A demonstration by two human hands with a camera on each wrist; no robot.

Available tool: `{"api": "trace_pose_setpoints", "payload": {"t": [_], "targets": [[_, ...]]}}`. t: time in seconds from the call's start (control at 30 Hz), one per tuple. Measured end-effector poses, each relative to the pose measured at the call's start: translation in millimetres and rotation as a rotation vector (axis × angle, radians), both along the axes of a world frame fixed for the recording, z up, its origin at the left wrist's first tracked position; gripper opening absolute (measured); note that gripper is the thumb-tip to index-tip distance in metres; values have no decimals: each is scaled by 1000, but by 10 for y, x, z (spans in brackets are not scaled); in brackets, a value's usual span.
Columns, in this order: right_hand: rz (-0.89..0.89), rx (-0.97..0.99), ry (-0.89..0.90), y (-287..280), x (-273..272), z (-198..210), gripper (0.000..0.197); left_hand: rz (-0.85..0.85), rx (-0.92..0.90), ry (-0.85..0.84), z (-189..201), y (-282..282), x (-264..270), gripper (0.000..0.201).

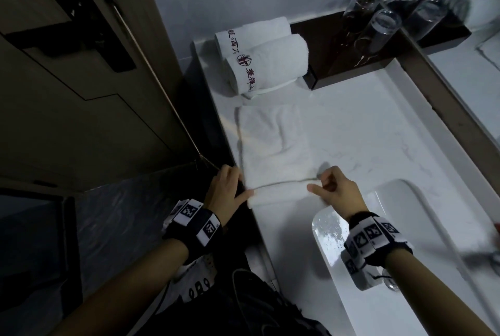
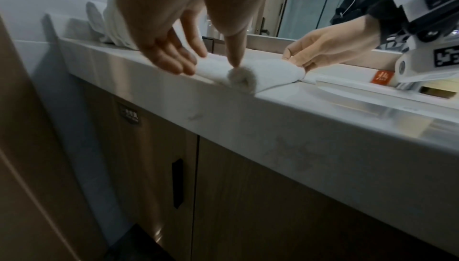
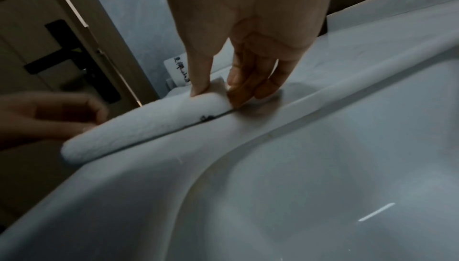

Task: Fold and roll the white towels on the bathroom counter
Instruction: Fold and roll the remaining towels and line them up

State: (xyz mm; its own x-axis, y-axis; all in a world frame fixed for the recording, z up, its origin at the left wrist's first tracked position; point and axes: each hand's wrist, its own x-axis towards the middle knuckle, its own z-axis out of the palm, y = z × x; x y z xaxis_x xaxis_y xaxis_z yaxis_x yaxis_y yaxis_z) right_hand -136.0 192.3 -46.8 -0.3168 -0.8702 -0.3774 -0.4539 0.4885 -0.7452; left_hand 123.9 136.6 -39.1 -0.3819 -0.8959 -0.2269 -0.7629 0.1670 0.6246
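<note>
A white towel point(image 1: 276, 146) lies folded flat on the marble counter point(image 1: 365, 132), its near end rolled into a thin roll point(image 1: 281, 193) point(image 2: 248, 71) point(image 3: 149, 120). My left hand point(image 1: 243, 186) point(image 2: 213, 63) holds the roll's left end at the counter's edge, thumb on top and fingers on the far side. My right hand point(image 1: 319, 184) point(image 3: 213, 90) pinches the right end, thumb on top of the roll and fingers curled behind it. Two finished rolled towels point(image 1: 265, 59) with red lettering are stacked at the back left corner.
The white sink basin point(image 1: 405, 227) lies just right of the roll. A dark tray point(image 1: 338, 64) holding upturned glasses point(image 1: 378, 27) stands at the back, under the mirror point(image 1: 473, 64). A door point(image 1: 81, 64) is to the left, and the counter drops off there.
</note>
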Motion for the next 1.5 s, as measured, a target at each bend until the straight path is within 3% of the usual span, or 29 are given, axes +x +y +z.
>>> {"api": "trace_pose_setpoints", "payload": {"t": [0.1,0.2,0.3,0.4,0.47,0.57,0.7,0.8,1.0,1.17,1.33,1.43,1.5], "targets": [[120,-202,139,4,63,18,26,-236,-138,56,65,-13,-48,23],[372,-322,288,32,117,45,10,-567,-325,-40,113,24,-97,35],[391,-305,343,41,103,69,9,-664,-358,-80,103,70,-92,33],[434,-224,350,71,39,74,28,-637,-351,-69,60,92,-81,26],[485,-176,369,66,9,78,39,-620,-265,-110,62,126,-111,42],[487,-201,272,16,-34,98,35,-429,-184,-83,122,116,-104,36],[397,-163,14,-49,-85,143,31,-172,85,173,71,-27,-7,20],[361,-122,-38,-119,-62,112,28,-123,108,224,33,-120,-17,18],[12,-69,-134,-241,7,5,32,-54,-51,152,57,-284,-106,20],[-116,-25,-49,-448,32,-11,35,-277,-267,-27,120,-273,-194,22],[-106,-115,47,-510,106,-17,24,-339,-426,-100,74,-221,-209,24],[52,-250,115,-450,104,18,8,-409,-430,-217,62,-198,-168,48],[162,-247,165,-403,75,44,6,-380,-428,-218,71,-203,-197,47]]}}
